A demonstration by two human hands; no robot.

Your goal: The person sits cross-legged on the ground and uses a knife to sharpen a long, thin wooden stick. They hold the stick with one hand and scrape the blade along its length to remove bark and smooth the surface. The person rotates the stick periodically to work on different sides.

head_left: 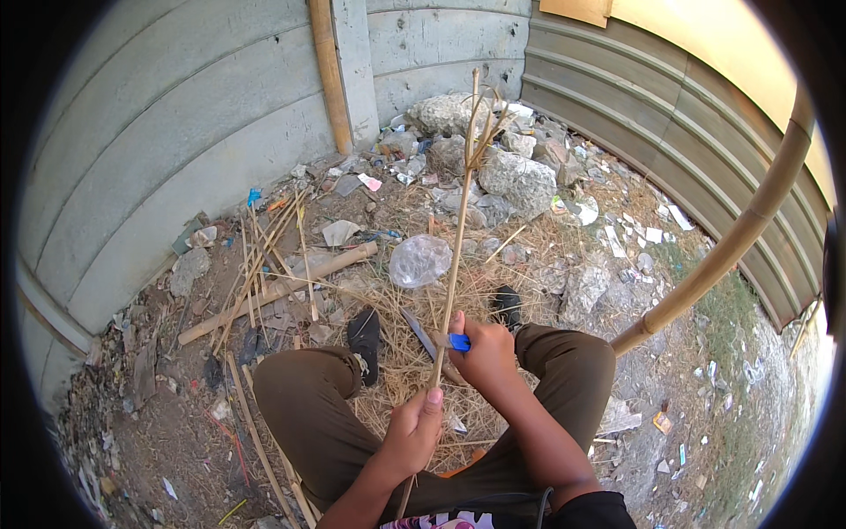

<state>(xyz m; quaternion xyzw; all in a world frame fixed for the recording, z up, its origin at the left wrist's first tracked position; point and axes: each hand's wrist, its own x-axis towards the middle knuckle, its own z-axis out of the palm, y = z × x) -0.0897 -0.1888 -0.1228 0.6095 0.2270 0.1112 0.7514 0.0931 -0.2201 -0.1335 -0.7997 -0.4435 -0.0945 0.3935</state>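
My left hand (414, 428) is closed round the lower part of a long, thin bamboo stick (463, 220), which slants up and away with frayed strips at its far end. Just above it, my right hand (486, 351) grips a small blue-handled knife (460, 342), its short end lying across the stick. The right thumb presses close to the stick; most of the knife is hidden in the fist. On the dry straw (397, 406) below, a long, dark metal blade (416, 328) lies between my feet, partly covered by the stick and hand.
A clear plastic bag (419, 261) lies ahead. Bamboo strips (256, 264) and a thicker bamboo piece (282, 294) are at the left. Rocks (518, 181) and litter lie before the concrete wall (211, 97). A thick bamboo pole (714, 264) leans at the right, near a corrugated metal fence (652, 123).
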